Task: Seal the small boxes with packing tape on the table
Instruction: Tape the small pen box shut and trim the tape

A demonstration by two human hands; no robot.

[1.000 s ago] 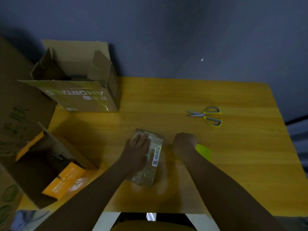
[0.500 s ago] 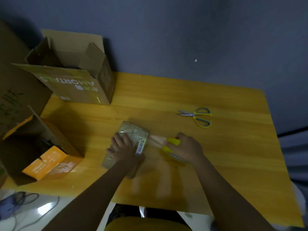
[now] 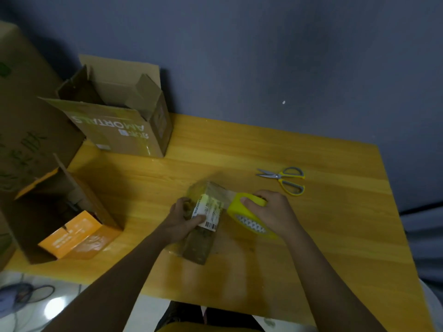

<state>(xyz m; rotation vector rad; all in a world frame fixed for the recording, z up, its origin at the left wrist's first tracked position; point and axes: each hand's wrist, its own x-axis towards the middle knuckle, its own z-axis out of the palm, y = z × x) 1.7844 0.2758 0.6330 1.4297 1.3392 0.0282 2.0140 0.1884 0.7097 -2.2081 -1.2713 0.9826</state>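
In the head view, a small box [image 3: 203, 219], already glossy with clear wrapping and bearing a white shipping label [image 3: 208, 213], is seen lying on the yellow wooden table [image 3: 335, 236] near its middle, its long axis running from the far edge toward the person, slightly slanted. The left hand [image 3: 183, 218] is closed on the box's left side at the label, fingers curled over the top and thumb pressed near the barcode, so the box is pinned from the left. The right hand [image 3: 271, 215] is wrapped round a yellow packing tape dispenser [image 3: 249, 215], which is held just beside the box's right flank; a short band of clear tape [image 3: 225, 195] is stretched from the roll to the far end of the box. The relation on which the coming pull is judged to turn is thus this: the box lies to the left of the dispenser grip, and the tape crosses the box's long axis rather than following it. Scissors [image 3: 285, 179] are left beyond the right hand, nearer to it than to the left. An open cardboard carton [image 3: 124, 125] stands at the far left corner, and an orange box [image 3: 72, 233] rests at the left edge.
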